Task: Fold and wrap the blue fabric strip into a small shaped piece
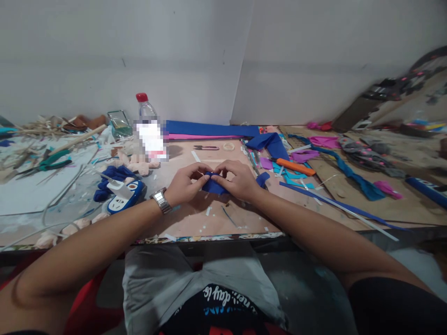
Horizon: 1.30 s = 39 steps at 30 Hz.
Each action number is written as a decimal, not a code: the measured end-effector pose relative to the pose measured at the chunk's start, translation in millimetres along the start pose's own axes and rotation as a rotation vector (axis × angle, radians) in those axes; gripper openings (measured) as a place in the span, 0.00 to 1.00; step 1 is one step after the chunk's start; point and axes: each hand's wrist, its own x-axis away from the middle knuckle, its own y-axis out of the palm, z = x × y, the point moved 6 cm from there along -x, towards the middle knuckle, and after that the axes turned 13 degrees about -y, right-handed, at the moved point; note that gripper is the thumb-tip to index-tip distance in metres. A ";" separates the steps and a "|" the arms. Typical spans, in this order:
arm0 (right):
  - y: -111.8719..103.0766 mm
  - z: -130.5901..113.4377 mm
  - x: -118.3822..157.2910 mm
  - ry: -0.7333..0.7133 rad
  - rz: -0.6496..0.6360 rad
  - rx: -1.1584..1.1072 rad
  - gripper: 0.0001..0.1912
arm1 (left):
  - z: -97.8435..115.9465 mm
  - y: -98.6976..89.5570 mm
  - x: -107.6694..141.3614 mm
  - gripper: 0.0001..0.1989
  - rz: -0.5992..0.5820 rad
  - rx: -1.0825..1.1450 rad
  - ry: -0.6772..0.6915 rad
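A small piece of dark blue fabric (215,184) is pinched between my two hands, just above the middle of the table. My left hand (186,184), with a metal watch on its wrist, is closed on the fabric's left part. Thumb and fingers of my right hand (239,180) grip the same piece from the right. The two thumbs nearly meet at its upper edge. Another bit of blue fabric (262,179) shows just beyond my right hand. Small pink-handled snips (206,147) and a tape roll (228,147) lie behind my hands.
Left are a bottle (146,109), green-handled pliers (54,161) and a blue power socket (126,197) with a cable. Long blue fabric (209,129) lies along the wall. An orange cutter (295,167), coloured scraps and a blue strip (335,203) lie on the right.
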 end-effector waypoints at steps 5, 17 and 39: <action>1.4 -0.1 -0.2 -0.025 -0.006 -0.019 0.11 | -3.1 1.3 0.1 0.13 -0.018 -0.015 -0.003; 1.4 -0.7 0.5 -0.017 0.008 -0.044 0.13 | -1.4 3.4 0.8 0.14 -0.062 0.006 -0.012; 6.8 6.9 2.1 0.012 -0.007 -0.124 0.16 | 2.3 4.8 3.7 0.13 -0.072 -0.058 0.053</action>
